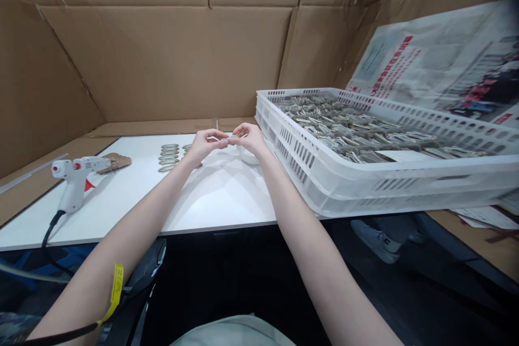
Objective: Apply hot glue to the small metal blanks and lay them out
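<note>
My left hand (208, 143) and my right hand (248, 138) meet above the far part of the white table (227, 211). Fingertips of both are pinched together around something small and pale, too little to make out. Beside my left hand, a column of narrow oval metallic pieces (168, 154) lies on the tabletop. A second group of these pieces (187, 147) is partly hidden behind my left hand and wrist. Under my right hand sits a round white object (248, 157), mostly covered by the hand and forearm.
At the left lies a white glue gun (75, 186), its nozzle on a brown scrap (117, 162), its black cord running off the front edge. A large white plastic crate (324, 184) full of bagged metallic pieces stands right. Cardboard walls (162, 59) enclose the table.
</note>
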{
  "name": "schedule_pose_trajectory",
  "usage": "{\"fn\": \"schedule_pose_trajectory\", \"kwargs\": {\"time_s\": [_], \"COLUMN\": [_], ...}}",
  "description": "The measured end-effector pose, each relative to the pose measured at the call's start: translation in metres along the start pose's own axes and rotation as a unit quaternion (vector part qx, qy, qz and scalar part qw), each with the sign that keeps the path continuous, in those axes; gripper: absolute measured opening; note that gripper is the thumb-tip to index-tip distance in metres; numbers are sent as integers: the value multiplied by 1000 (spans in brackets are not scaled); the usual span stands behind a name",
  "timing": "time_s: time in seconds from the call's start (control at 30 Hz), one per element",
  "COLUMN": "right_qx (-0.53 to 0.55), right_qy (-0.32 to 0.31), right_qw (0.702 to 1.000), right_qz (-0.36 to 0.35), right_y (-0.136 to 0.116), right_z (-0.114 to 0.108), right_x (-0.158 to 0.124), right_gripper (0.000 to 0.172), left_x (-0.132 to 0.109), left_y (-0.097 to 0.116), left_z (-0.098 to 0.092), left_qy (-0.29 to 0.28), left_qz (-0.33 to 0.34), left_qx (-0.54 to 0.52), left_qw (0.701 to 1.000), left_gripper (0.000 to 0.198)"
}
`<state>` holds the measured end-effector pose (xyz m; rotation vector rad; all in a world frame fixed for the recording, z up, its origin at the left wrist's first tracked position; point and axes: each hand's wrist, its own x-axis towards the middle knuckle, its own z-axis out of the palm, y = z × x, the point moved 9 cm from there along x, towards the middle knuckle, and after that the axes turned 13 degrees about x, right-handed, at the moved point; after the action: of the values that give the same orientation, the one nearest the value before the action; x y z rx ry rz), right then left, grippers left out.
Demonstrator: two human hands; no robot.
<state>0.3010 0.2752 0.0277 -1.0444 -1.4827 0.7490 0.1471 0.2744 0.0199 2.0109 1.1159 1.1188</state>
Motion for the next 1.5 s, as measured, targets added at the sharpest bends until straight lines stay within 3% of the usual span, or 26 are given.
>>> {"fn": "schedule_pose_trajectory", "kwargs": {"time_s": [0.13, 0.23, 0.4, 0.53, 0.67, 0.9, 1.2, 1.5], "right_qx": [19, 5, -11, -11, -3, -1, -14, -17], "right_qy": [13, 36, 41, 47, 46, 44, 40, 35], "right_qw": [1000, 999, 999, 999, 998, 998, 998, 998], "right_qz": [2, 7, 26, 25, 31, 41, 42, 50], "right_y": [0, 1, 2, 0, 0, 2, 3, 1], "right_z": [-2, -6, -7, -7, -7, -6, -6, -6], "right_x": [0, 0, 0, 0, -1, -2, -2, -4], "right_gripper": [23, 18, 11, 9, 9, 9, 10, 11], "left_x": [6, 10, 5, 0, 0, 1, 1, 6], "left_y": [-16, -36, -70, -84, -96, -107, -106, -99], "left_z": [-15, -42, -94, -115, -118, -119, -119, -104], "left_qy": [26, 83, 196, 227, 219, 202, 204, 138], "left_qz": [-24, -57, -140, -185, -206, -210, -212, -187], "left_qx": [101, 162, 290, 358, 392, 407, 415, 427], "left_qw": [994, 982, 926, 887, 870, 866, 861, 874], "left_gripper": [35, 25, 16, 16, 15, 13, 26, 33]}}
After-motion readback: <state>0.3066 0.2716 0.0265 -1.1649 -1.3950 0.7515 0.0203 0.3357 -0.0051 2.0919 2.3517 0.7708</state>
